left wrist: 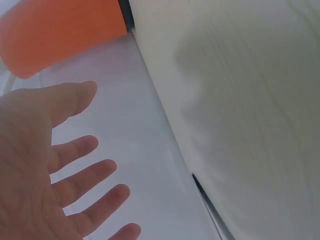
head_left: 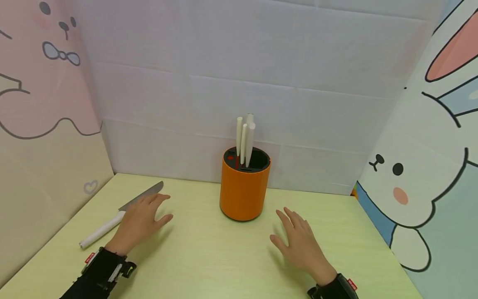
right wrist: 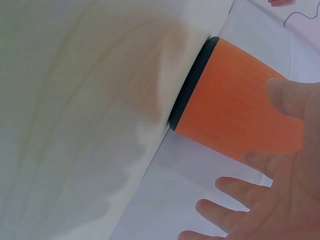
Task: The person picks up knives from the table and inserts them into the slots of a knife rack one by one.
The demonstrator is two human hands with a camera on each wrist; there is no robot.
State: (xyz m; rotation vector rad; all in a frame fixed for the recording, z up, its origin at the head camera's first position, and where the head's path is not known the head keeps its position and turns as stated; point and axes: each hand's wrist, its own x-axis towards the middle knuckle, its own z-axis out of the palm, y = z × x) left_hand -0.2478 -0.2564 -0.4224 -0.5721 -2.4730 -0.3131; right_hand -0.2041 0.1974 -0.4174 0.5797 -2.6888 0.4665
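Note:
An orange cylindrical knife block (head_left: 244,195) with a black slotted top stands upright toward the back of the table. Several white handles (head_left: 249,143) stick up out of it. A knife with a white handle (head_left: 102,229) and grey blade (head_left: 143,195) lies at the left, its tip toward the back. My left hand (head_left: 140,222) hovers beside this knife, fingers spread and holding nothing, and overlaps part of it in the head view. To the right and in front of the block, my right hand (head_left: 300,245) is held with relaxed, spread fingers and nothing in it.
The pale yellow-green table (head_left: 220,257) meets a white cloth backdrop (head_left: 239,62) behind the block. A pink and cream cartoon panel (head_left: 48,104) borders the left side. On the right stands a panel with a rabbit drawing (head_left: 418,166). Both wrists wear black bands.

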